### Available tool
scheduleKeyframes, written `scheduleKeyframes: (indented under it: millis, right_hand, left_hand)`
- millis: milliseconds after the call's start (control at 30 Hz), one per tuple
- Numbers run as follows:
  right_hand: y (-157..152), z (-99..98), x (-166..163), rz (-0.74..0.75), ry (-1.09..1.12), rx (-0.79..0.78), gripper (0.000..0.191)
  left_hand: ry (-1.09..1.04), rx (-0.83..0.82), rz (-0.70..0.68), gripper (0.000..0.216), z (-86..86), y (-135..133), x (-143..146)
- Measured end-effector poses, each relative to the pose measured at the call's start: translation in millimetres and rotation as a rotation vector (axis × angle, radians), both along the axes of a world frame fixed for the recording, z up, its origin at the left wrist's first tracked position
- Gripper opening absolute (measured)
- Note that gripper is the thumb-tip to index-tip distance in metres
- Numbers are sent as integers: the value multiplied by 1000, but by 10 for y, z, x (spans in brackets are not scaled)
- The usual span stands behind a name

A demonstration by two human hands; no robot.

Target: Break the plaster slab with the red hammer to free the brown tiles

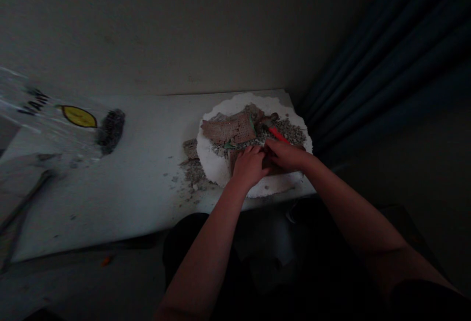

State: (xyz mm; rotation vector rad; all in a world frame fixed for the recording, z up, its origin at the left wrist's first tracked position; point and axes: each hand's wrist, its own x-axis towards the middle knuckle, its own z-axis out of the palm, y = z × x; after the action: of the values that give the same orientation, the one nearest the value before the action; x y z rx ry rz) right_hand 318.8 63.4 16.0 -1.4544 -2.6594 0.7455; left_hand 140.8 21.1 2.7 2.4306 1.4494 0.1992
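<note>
A white foam slab [221,170] lies at the right end of the white table [140,178]. On it lie broken brown perforated board pieces [230,129], grey rubble [290,132] and a hammer [274,127] with a red handle. My left hand [248,164] rests palm down on a brown piece at the slab's near side, fingers together. My right hand [287,154] is closed around the red handle's near end, with the hammer head resting on the rubble.
Crumbs and a small broken piece [191,149] lie left of the slab. A dark brush-like thing [110,129] and a clear plastic bag with a yellow label [79,116] sit at the table's left. A dark curtain [386,80] hangs at the right. The wall is close behind.
</note>
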Motion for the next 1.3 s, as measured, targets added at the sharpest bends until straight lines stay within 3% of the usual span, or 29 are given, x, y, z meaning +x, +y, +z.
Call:
scheduleKeyframes:
  millis: [367, 567, 1000, 1300]
  right_hand:
    - [-41, -1, 33, -17, 31, -4, 25]
    - [-41, -8, 36, 38, -122, 77, 16]
    - [10, 82, -76, 182, -265, 105, 26]
    - [-50, 154, -153, 159, -377, 105, 28]
  left_hand:
    - [-11, 17, -1, 35, -21, -1, -2]
    - [-31, 7, -2, 35, -26, 0, 1]
    - [-41, 3, -4, 33, -13, -4, -11]
    - [-62, 3, -6, 37, -28, 11, -36]
